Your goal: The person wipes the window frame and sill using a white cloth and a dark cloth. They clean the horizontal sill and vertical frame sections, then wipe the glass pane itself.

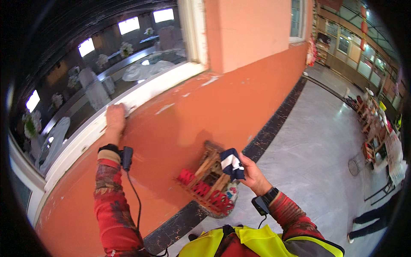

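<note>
Navy-and-white crumpled cloth (231, 165) bunches in the right hand (254, 175).

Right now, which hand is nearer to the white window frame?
Left. The left hand is at the white window frame; the right hand is away, lower and to the right, holding a navy and white cloth.

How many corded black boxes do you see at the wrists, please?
2: the left box at the wrist of the left hand, the right box at the wrist of the right hand, which holds a navy and white cloth.
</note>
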Available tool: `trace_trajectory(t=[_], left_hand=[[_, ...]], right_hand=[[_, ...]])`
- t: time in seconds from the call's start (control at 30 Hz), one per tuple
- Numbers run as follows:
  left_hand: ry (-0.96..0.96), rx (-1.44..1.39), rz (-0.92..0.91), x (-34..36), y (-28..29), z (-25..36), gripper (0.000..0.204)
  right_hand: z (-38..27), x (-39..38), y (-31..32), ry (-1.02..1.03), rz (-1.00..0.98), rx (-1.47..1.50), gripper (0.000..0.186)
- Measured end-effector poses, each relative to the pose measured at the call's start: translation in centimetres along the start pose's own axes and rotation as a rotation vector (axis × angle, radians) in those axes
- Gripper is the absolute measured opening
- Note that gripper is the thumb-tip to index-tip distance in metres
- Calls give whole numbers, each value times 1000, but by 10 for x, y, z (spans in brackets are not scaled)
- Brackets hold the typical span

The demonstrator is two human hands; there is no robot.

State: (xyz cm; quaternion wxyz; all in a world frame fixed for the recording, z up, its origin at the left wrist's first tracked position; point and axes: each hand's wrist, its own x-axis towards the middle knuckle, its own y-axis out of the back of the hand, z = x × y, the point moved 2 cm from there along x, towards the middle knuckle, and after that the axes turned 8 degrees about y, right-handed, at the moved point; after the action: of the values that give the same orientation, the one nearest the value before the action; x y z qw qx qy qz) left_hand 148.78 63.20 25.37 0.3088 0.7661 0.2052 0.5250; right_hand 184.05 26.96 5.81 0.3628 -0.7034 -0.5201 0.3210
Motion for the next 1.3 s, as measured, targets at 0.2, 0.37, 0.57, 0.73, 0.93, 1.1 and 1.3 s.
trace_trajectory(t=[0.2, 0.37, 0.57, 0.73, 0.93, 1.1, 1.3], left_hand=[[69, -13, -40, 22, -6, 36, 13], [-53, 37, -15, 53, -24, 91, 12], [-31, -16, 1, 96, -49, 156, 12], [-12, -163, 82, 111, -61, 185, 10], [-1, -301, 224, 98, -78, 174, 12], [51, -331, 180, 109, -102, 175, 15], [197, -897, 209, 129, -132, 219, 23]], right_hand=[[-95, -83, 89, 200, 19, -105, 37], [-126, -117, 138, 258, 225, -157, 32], [-124, -131, 194, 209, 361, -107, 25], [-136, -108, 237, 168, 433, -14, 30], [-184, -34, 273, 105, 439, -105, 35], [-244, 19, 286, 0, 422, -196, 33], [-295, 57, 306, 104, 565, -152, 33]])
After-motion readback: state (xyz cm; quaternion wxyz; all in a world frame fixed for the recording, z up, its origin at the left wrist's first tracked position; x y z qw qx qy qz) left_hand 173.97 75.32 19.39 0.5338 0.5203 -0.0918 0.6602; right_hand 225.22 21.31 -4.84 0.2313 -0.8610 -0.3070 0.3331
